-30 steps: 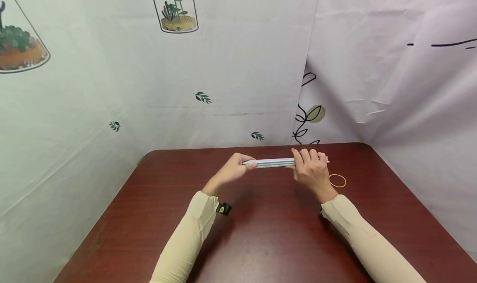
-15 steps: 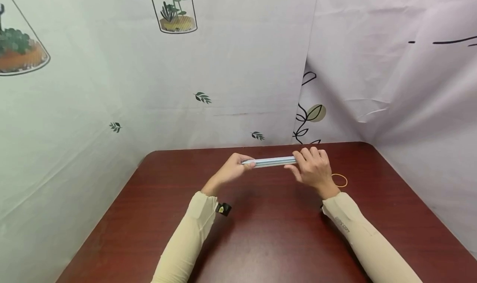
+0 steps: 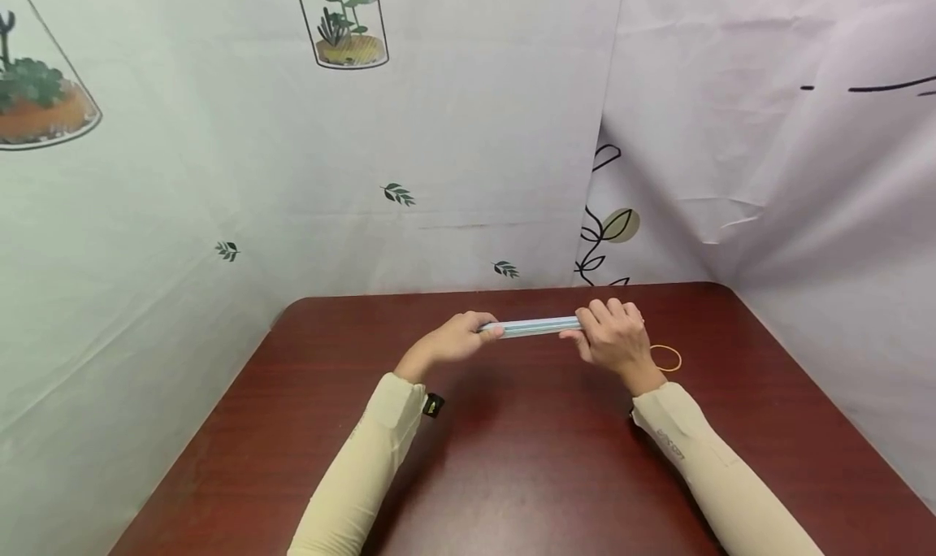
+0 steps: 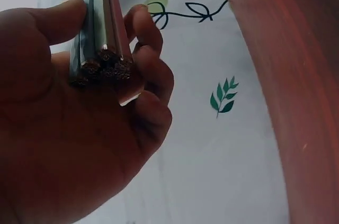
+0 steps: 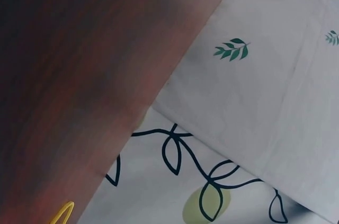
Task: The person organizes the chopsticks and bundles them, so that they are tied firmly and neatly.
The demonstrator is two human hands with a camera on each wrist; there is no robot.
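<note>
A bundle of slim, straight sticks [image 3: 541, 327], pale blue and white with a darker stripe, spans the gap between my hands above the table. My left hand [image 3: 455, 338] holds its left end. In the left wrist view, the thumb and curled fingers of that hand [image 4: 69, 128] grip the sticks [image 4: 100, 23], which show blue, green and pinkish sides and dark, rough ends. My right hand [image 3: 616, 338] curls its fingers over the bundle's right end, its thumb standing off below. That end is hidden under the fingers. The right hand is outside the right wrist view.
A yellow rubber band [image 3: 666, 358] lies on the reddish-brown table [image 3: 541, 458] just right of my right hand; part of the band [image 5: 63, 213] shows in the right wrist view. White cloth [image 3: 468, 133] printed with plants hangs behind the table and along both sides.
My right thumb has come away from the bundle and dropped below it, while the right fingers have closed over its end, covering the tips that showed. Both hands are slightly lower now.
</note>
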